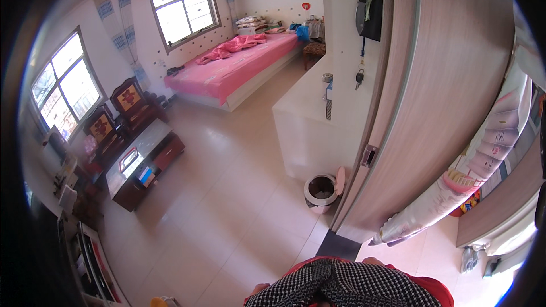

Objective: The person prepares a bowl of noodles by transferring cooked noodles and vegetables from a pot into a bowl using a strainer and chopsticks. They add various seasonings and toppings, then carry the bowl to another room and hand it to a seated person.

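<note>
Only a small part of my left hand (261, 288) shows at the bottom edge, beside my black-and-white checked garment (362, 283). My right hand (372, 261) peeks out past the garment's upper edge, near a dark threshold strip (340, 245) in the tiled floor. The garment hides most of both hands, so their fingers and anything in them cannot be made out. Ahead of me is a pale round trash bin (320, 194) with its pink lid (340, 181) raised. It stands against a white cabinet (307, 136), just left of the wooden door frame (362, 170).
A bed with a pink cover (251, 62) lies along the far wall. A low table (162, 140) and two wooden chairs (128, 98) are on the left. Keys (359, 77) hang by the door frame. A printed curtain (448, 187) hangs on the right, with shoes (469, 260) beyond.
</note>
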`<move>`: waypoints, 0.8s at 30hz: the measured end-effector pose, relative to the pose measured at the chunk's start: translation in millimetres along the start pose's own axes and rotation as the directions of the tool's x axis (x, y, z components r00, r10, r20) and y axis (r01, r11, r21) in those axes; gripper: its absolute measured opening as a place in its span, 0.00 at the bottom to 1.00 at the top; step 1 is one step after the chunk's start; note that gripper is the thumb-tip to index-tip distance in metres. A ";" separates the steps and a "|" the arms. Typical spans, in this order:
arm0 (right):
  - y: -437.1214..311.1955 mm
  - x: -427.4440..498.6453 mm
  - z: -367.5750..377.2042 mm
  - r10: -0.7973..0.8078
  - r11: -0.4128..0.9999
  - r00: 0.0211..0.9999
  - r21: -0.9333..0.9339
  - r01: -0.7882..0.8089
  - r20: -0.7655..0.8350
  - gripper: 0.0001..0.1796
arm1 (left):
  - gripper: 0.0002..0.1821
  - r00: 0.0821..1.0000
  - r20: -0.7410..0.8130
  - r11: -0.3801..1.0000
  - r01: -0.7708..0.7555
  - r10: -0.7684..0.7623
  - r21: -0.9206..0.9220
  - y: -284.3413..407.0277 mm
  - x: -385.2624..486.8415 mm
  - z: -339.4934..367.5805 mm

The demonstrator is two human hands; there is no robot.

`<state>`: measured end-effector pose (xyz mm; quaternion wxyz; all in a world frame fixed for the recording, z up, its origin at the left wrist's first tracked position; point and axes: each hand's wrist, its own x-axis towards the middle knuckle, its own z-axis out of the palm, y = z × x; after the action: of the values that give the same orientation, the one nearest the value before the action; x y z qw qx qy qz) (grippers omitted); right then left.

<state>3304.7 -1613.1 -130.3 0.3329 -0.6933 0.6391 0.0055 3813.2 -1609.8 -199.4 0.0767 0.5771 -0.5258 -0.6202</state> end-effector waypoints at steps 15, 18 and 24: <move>-43.5 -27.9 -29.9 0.221 0.974 0.974 0.033 -0.223 0.051 0.13 | 0.07 0.998 0.045 0.999 0.031 -0.032 0.029 0.2 10.0 2.0; -41.9 -28.7 -29.3 0.226 0.974 0.973 0.020 -0.227 0.052 0.13 | 0.07 0.998 0.056 0.999 0.026 -0.028 0.040 3.8 14.1 -0.4; -19.0 -25.5 -12.5 0.062 0.997 0.998 0.036 -0.062 0.003 0.12 | 0.07 0.997 0.072 0.998 0.032 -0.036 0.055 10.3 20.8 -5.8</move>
<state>3311.7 -1597.2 -100.8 0.3459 -0.6671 0.6598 0.0049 3805.9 -1632.2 -203.7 0.0313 0.5648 -0.5349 -0.6277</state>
